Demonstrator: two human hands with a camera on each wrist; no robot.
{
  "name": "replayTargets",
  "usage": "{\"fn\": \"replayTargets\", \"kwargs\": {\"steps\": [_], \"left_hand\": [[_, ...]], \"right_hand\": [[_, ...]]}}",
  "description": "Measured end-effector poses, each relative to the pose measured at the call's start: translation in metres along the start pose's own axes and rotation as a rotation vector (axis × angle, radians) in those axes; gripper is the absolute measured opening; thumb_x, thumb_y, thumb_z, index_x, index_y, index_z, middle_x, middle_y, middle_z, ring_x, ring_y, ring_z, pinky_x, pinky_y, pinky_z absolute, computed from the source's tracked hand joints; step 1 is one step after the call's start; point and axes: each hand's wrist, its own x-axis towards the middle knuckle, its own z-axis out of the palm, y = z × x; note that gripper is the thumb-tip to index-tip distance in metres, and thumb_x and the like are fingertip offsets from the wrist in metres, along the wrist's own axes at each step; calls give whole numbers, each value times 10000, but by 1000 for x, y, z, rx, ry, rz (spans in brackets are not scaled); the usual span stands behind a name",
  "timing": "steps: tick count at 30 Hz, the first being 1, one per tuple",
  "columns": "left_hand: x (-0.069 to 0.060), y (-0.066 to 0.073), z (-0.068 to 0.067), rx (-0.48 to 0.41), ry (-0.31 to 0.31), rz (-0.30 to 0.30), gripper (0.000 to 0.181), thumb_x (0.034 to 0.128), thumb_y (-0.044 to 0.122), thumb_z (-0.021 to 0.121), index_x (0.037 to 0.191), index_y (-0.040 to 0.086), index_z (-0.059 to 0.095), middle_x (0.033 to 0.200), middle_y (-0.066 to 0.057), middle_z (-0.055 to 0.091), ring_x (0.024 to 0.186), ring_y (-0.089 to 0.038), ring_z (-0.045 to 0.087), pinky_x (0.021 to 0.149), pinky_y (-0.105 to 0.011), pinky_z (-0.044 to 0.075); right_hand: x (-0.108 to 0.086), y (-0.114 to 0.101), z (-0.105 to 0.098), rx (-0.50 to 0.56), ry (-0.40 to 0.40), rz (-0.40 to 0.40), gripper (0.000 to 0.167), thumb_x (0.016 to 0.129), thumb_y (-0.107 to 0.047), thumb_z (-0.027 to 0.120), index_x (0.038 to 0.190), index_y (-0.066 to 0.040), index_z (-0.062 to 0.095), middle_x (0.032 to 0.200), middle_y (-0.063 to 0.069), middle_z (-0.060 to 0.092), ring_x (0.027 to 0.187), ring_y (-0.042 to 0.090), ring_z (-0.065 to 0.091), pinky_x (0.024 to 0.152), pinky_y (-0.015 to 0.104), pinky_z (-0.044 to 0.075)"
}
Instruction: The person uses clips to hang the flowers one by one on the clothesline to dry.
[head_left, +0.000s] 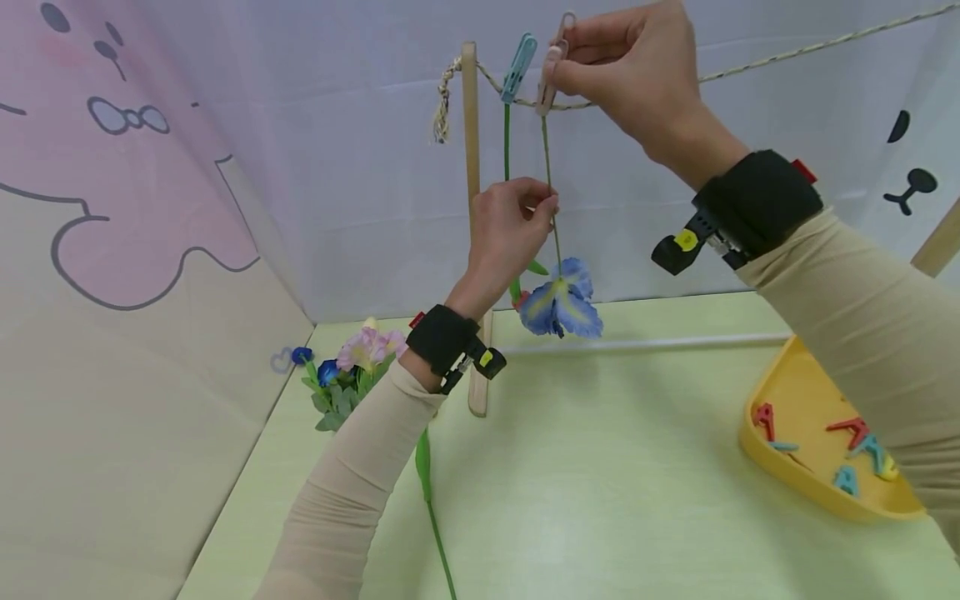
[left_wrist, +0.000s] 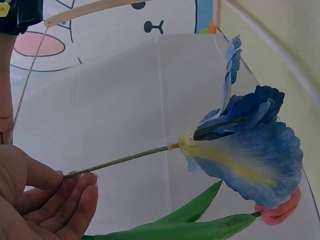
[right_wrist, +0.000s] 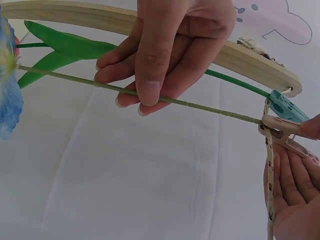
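Note:
My left hand (head_left: pixel 506 229) pinches the thin stem of a blue artificial iris (head_left: pixel 562 304), which hangs bloom down. Higher up, my right hand (head_left: pixel 637 79) grips a pale pink clothespin (head_left: pixel 547 93) between thumb and fingers. In the right wrist view, the tip of that clothespin (right_wrist: pixel 282 126) meets the rope (right_wrist: pixel 270 190) and the stem's end. Just left of it, a teal clothespin (head_left: pixel 519 68) on the rope holds a green-stemmed flower with a red-pink bloom (head_left: pixel 521 301), also hanging head down. The iris partly covers that bloom.
A wooden post (head_left: pixel 471 125) supports the rope's knotted left end. On the pale green table, a bunch of pink and blue flowers (head_left: pixel 367 350) lies left, with a long green stem (head_left: pixel 438 533) nearby. A yellow tray (head_left: pixel 780 479) at right contains several clothespins.

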Motion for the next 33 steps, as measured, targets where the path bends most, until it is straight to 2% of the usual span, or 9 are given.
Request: {"fn": "replayTargets", "kwargs": {"steps": [6, 13, 19, 22, 24, 26, 29, 31, 33], "left_hand": [[-3, 0, 3, 17, -1, 53, 145, 1006, 119, 674, 1069, 41, 778, 941, -58, 760, 712, -104, 671, 657, -217, 517], [-17, -4, 2, 56, -36, 143, 181, 1019, 103, 636, 1117, 9, 757, 989, -85, 761, 700, -107, 690, 651, -208, 526], [-34, -18, -4, 65, -88, 159, 198, 1030, 95, 612, 1139, 2, 748, 987, -107, 761, 699, -114, 710, 682, -213, 548], [-46, -28, -7, 84, -106, 189, 186, 1025, 93, 623, 1126, 18, 760, 976, -91, 763, 705, -106, 703, 681, -217, 546], [-54, -35, -8, 84, -116, 245, 174, 1020, 72, 626, 1108, 13, 764, 972, -92, 764, 719, -109, 707, 680, -208, 551], [-61, -41, -8, 97, -129, 329, 161, 1012, 48, 630, 1088, 4, 765, 969, -99, 758, 746, -120, 706, 693, -201, 551], [-75, -49, -9, 143, -178, 460, 142, 997, 22, 640, 1071, -4, 758, 953, -93, 747, 769, -133, 695, 684, -200, 541], [-86, -52, -11, 206, -225, 531, 128, 991, 29, 653, 1063, 7, 757, 954, -81, 741, 778, -137, 682, 663, -211, 530], [-98, -57, -14, 267, -276, 570, 123, 989, 46, 665, 1067, 26, 757, 976, -64, 741, 810, -142, 685, 666, -228, 535]], "right_hand": [[-3, 0, -4, -34, -22, -25, 364, 895, -194, 821, 1205, -19, 744, 1054, -56, 764, 994, 103, 694, 925, 205, 529], [-7, 0, -5, -111, -40, -29, 391, 916, -232, 801, 1253, -48, 729, 1189, 35, 750, 1061, 86, 709, 967, 197, 519], [-11, 0, -6, -242, -17, -72, 383, 935, -306, 776, 1257, -101, 738, 1224, 60, 738, 1078, 67, 710, 966, 195, 520], [-15, 0, -10, -283, 1, -89, 387, 950, -312, 758, 1272, -100, 729, 1227, 80, 736, 1076, 71, 711, 968, 188, 516], [-18, 1, -14, -284, 41, -114, 378, 966, -309, 738, 1276, -94, 726, 1229, 77, 735, 1084, 61, 705, 975, 185, 510], [-22, 3, -18, -251, 104, -153, 354, 978, -284, 724, 1263, -73, 730, 1207, 73, 743, 1074, 52, 707, 979, 189, 510], [-29, 8, -26, -207, 177, -276, 311, 998, -242, 694, 1227, -37, 740, 1160, 64, 759, 1042, 31, 712, 963, 198, 524], [-35, 12, -32, -200, 192, -349, 280, 1004, -217, 684, 1198, -25, 749, 1115, 63, 769, 998, 22, 719, 936, 196, 536], [-43, 15, -39, -221, 179, -409, 264, 1011, -210, 670, 1178, -26, 758, 1082, 66, 775, 962, 10, 718, 905, 190, 545]]}}
